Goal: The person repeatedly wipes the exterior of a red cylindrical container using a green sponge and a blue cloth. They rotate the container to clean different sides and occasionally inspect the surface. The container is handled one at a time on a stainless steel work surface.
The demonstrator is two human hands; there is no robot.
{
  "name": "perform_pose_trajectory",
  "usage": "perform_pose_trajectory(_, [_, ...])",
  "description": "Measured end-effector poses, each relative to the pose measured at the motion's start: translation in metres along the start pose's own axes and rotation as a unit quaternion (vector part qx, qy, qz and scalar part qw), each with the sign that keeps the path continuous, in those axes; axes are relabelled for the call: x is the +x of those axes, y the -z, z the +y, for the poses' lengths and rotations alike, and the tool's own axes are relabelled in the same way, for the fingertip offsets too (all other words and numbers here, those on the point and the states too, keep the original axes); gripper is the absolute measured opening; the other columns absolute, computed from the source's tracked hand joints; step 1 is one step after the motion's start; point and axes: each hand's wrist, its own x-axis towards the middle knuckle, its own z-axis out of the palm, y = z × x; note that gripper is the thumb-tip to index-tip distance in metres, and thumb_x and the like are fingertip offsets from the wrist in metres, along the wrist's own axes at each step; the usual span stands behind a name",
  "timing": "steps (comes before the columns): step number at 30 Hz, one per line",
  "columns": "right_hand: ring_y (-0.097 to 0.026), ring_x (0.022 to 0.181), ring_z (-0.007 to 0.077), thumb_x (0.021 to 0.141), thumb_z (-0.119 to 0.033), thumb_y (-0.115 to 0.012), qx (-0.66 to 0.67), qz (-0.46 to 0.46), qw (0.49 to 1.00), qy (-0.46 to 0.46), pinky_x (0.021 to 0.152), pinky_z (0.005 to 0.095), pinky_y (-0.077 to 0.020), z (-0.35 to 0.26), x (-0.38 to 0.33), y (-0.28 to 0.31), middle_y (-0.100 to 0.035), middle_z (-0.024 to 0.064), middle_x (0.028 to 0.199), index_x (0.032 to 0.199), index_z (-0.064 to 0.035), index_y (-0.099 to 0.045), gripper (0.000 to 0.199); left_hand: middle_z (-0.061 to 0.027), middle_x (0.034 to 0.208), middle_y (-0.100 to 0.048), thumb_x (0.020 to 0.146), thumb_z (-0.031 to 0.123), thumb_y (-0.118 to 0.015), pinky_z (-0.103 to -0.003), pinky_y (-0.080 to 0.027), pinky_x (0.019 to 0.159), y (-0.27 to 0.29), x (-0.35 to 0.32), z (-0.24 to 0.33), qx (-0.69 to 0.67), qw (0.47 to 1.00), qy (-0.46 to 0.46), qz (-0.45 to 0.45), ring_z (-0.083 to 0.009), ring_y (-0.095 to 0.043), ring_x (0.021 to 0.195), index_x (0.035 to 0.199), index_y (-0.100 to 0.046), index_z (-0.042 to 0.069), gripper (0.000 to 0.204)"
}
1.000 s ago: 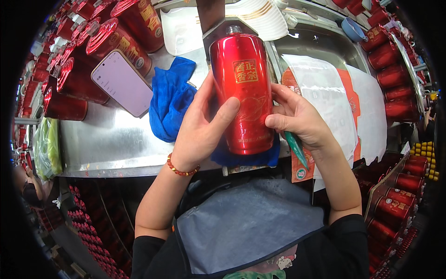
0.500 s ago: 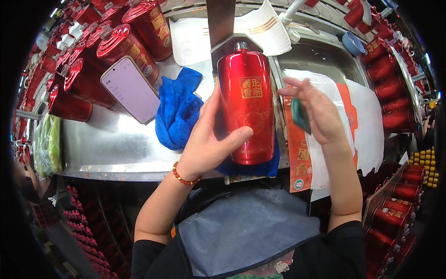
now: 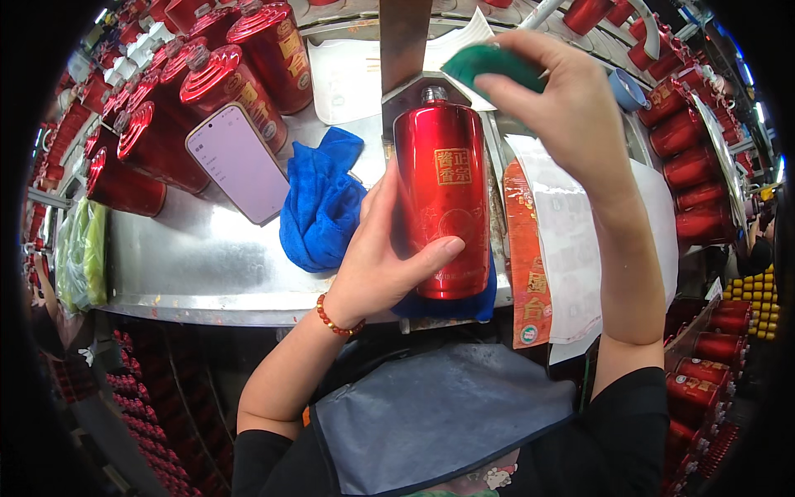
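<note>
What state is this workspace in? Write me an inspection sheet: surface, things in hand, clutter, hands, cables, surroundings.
Surface: metal table, shiny, small marks along its near edge.
Things in hand: one red bottle with gold markings; one green object, kind unclear.
Clutter: phone and crumpled blue cloth left of the bottle; white sheets partly covering an orange-red sheet on its right.
Hands: left hand grips the bottle, thumb across its front; right hand holds the green object near the bottle's top, apart from it.
Cables: nothing seen.
Surroundings: red containers clustered at left, more at right; blue bowl.
</note>
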Motion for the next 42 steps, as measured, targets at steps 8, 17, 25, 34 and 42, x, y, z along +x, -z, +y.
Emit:
perform_pose_trajectory(8, [-0.069,0.089,0.0085,0.089,-0.01,-0.079,0.214,-0.041,0.95,-0.226,0.077,0.0246,-0.0576,-0.006,-0.05,0.016,-0.074,0.0046,0.101,0.117,0.0013,-0.071,0.031,-0.0262,0.155,-0.037,0.083,0.035,-0.086,-0.044,-0.029,0.121,-0.001,-0.001,0.0,0.036,0.999,-0.016,0.011,-0.0356,-0.036,0.146,0.163,-0.015,-0.004,0.113])
perform_pose_trajectory(17, [-0.069,0.088,0.0109,0.092,-0.009,-0.078,0.411,-0.026,0.854,-0.317,0.079,0.026,-0.0573,0.003,-0.129,-0.009,-0.074,0.0054,0.102,0.118,0.0029,-0.07,0.03,-0.0233,0.15,-0.044,0.083,0.032,-0.086,-0.042,-0.035,0.118,-0.001,0.001,-0.002,-0.002,1.0,-0.013,0.017,-0.032,-0.044,0.139,0.162,-0.02,-0.003,0.108])
perform_pose_trajectory(25, [-0.068,0.086,0.0094,0.089,-0.008,-0.079,0.323,-0.049,0.902,-0.282,0.076,0.0256,-0.0589,0.019,-0.126,-0.001,-0.074,0.0048,0.099,0.115,0.0013,-0.074,0.028,-0.0281,0.163,-0.026,0.068,0.057,-0.092,-0.047,-0.022,0.125,0.02,-0.005,-0.018,0.067,0.993,-0.084,-0.043,-0.0387,-0.025,0.153,0.163,-0.01,-0.005,0.14])
perform_pose_trajectory(34, [-0.054,0.089,0.0181,0.065,-0.011,-0.082,0.022,-0.089,0.991,0.098,0.082,0.0303,-0.0413,-0.043,-0.159,0.013,-0.07,-0.0059,0.088,0.1,-0.021,-0.084,0.036,-0.0301,0.162,-0.028,0.062,0.037,-0.099,-0.048,-0.028,0.122,0.005,-0.013,-0.019,0.254,0.951,-0.176,0.001,-0.0437,-0.033,0.149,0.163,-0.003,-0.006,0.145])
perform_pose_trajectory(42, [-0.05,0.09,0.0196,0.061,-0.003,-0.082,-0.062,-0.006,0.993,0.101,0.083,0.0321,-0.0385,-0.034,-0.158,0.003,-0.065,-0.0051,0.087,0.104,-0.0186,-0.083,0.046,-0.0276,0.154,-0.04,0.064,0.034,-0.096,-0.046,-0.034,0.117,0.005,-0.012,-0.019,0.264,0.942,-0.207,0.012,-0.0407,-0.045,0.135,0.162,-0.009,-0.007,0.138])
